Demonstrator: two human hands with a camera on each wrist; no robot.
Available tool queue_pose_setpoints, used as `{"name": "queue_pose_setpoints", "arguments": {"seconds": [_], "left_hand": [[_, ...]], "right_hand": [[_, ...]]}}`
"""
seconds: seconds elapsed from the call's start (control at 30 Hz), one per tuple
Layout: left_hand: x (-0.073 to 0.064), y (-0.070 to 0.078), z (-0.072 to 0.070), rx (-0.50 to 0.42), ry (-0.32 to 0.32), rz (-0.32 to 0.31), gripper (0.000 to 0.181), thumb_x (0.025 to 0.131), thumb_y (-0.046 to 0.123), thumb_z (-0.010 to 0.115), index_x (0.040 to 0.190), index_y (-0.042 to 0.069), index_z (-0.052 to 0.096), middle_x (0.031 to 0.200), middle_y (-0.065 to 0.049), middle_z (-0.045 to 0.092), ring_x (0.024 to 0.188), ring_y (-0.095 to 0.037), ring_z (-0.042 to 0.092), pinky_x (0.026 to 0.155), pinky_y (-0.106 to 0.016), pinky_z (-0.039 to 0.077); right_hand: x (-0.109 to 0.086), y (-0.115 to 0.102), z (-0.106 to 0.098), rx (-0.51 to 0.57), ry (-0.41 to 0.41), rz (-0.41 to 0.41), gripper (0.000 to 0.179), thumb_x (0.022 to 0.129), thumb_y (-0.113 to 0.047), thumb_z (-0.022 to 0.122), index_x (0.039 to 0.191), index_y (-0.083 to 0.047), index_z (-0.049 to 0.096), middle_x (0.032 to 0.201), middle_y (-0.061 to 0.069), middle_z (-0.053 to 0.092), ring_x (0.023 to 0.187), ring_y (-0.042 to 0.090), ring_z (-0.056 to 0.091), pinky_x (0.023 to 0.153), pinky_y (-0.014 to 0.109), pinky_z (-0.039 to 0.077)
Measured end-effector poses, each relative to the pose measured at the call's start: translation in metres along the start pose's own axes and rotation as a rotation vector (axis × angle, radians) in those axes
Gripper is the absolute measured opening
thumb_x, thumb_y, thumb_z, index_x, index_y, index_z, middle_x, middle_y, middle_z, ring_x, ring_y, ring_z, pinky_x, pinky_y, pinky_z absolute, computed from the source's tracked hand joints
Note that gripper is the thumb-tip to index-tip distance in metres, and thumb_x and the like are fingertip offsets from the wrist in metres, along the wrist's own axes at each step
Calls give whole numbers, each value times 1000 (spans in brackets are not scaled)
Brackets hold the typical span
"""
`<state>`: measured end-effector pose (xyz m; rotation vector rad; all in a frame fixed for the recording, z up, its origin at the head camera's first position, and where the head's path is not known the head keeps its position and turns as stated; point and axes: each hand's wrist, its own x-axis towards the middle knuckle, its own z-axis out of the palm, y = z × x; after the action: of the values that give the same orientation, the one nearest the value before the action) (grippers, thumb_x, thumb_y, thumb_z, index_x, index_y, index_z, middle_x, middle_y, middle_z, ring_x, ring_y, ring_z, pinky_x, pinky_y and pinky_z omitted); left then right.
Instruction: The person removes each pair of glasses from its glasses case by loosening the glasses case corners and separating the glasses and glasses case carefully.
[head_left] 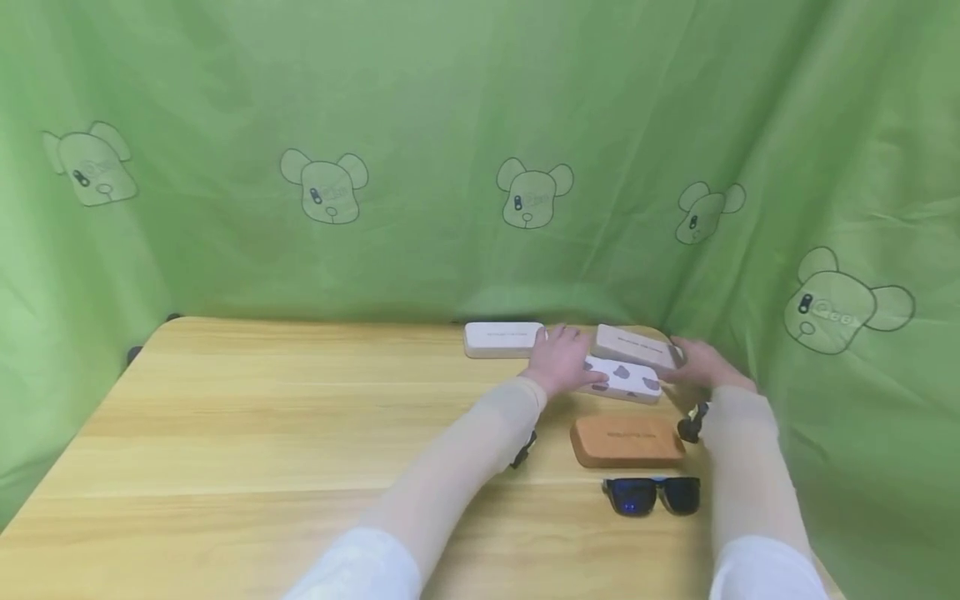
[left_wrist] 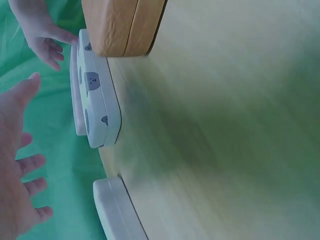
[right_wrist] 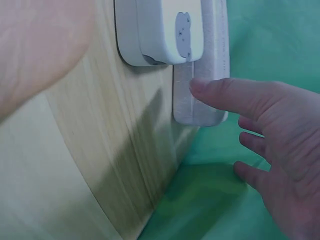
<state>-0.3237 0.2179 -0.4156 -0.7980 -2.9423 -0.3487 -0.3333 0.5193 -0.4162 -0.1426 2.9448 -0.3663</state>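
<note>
At the back right of the table lie three glasses cases: a plain white one [head_left: 498, 342], a white one with grey bear faces [head_left: 636, 385] and a greyish one [head_left: 633, 347] behind it. My left hand [head_left: 558, 360] reaches over the spot between the plain white case and the bear-face case; the left wrist view shows its fingers [left_wrist: 34, 164] spread, with nothing held. At the greyish case's right end is my right hand [head_left: 705, 365]. Its thumb [right_wrist: 220, 92] lies against that case's end in the right wrist view, while the other fingers stand apart from it.
Nearer to me lies an orange-brown glasses case [head_left: 628, 443], with dark blue-lensed sunglasses [head_left: 654, 497] in front of it. A green curtain [head_left: 435, 250] hangs right behind the wooden table [head_left: 285, 433] and along its right side.
</note>
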Motion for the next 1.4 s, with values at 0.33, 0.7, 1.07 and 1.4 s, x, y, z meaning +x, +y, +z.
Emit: {"name": "queue_pose_setpoints", "arguments": {"seconds": [0.33,0.7,1.07,1.4], "left_hand": [[9,2,4,69,-9,17,86,81,75,54,151,30,32,155,7,40,148,-22,27,124,-52,17],[18,5,6,81,-9,32,84,82,76,52,151,33,30,156,8,37,150,-21,24,125,-49,15],[16,1,6,63,-14,35,86,83,72,54,153,30,27,157,6,35,151,-22,21,125,-49,11],[15,-8,10,85,-5,29,85,83,73,53,153,33,26,156,6,38,150,-22,23,125,-50,14]], "right_hand": [[4,-1,11,-10,-17,22,87,87,-33,68,147,10,23,132,41,44,117,57,46,96,72,39],[13,4,15,-44,-20,86,82,90,-36,63,150,5,23,139,41,36,124,60,38,100,74,34],[21,13,16,-18,-43,104,88,87,-35,67,150,5,21,142,44,25,126,62,32,102,76,28],[14,2,8,-20,-7,39,89,83,-29,72,144,15,24,138,48,27,123,63,34,104,74,28]]}}
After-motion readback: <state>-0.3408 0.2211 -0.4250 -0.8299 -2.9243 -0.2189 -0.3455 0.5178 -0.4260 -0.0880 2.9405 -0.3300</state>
